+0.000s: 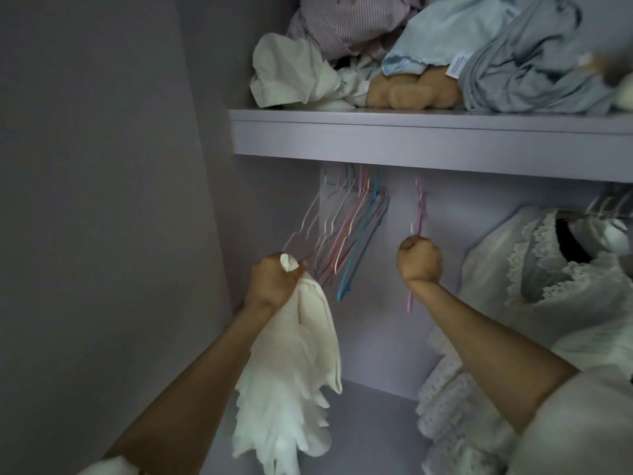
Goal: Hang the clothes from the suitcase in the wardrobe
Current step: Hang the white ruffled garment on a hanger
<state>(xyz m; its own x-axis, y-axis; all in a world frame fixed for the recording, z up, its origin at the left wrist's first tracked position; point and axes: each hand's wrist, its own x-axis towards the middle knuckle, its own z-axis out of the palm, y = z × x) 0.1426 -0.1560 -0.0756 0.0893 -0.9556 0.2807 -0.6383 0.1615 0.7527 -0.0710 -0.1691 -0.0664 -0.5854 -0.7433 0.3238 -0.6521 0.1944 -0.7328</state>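
Selecting a hanger inside the wardrobe (113, 200): the right hand (420, 258) has its grip clenched around a pink hanger (418, 214) that hangs apart from the rest, while the left hand (274, 281) has its grip bunched on the top of a cream garment (291, 378), which trails down below the forearm; its fingers lie against the lowest of the empty hangers (346, 234), though whether they also hold one cannot be told. The empty hangers, white, pink and blue, fan out close together under the shelf (411, 135), which carries a heap of loose clothes (445, 53). White lace-trimmed garments (548, 269) already hang at the right. The rail and the suitcase are not visible. To do this step well, the pink hanger should probably be lifted straight up off its support before being drawn out, so its hook does not catch; the garment's neck opening would then need finding and spreading, since the cloth is now held in a wad. Keeping the left hand clear of the bunched hangers likely avoids dragging them off together.
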